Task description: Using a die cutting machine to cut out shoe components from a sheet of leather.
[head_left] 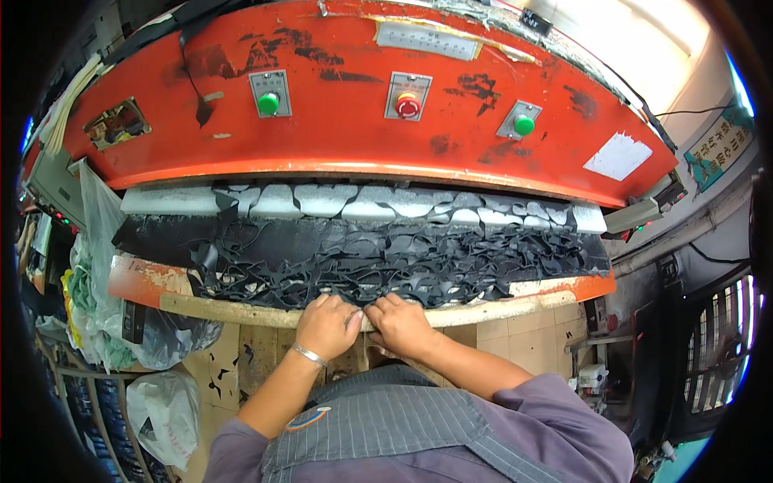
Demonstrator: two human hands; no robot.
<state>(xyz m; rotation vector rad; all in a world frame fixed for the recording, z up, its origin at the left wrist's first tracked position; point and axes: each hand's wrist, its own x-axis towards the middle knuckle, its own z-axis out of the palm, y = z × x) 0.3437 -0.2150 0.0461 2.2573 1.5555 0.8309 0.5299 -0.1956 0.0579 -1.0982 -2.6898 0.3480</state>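
Note:
My left hand, with a silvery band at the wrist, is at the middle of the pale front rail. Close beside it is my right hand. Both have curled fingers, thumbs toward each other, and whatever lies between the fingertips is too small or hidden to make out. Just beyond the fingers spreads a tangled heap of thin black cut-out scraps on the machine's bed. Left of the heap, a smooth dark sheet shows bare. Behind it runs a white strip crossed by black scraps.
Over the bed stands an orange-red machine beam with two green buttons and a red one. Clear plastic bags hang at the left. A white bag and black bits lie on the floor.

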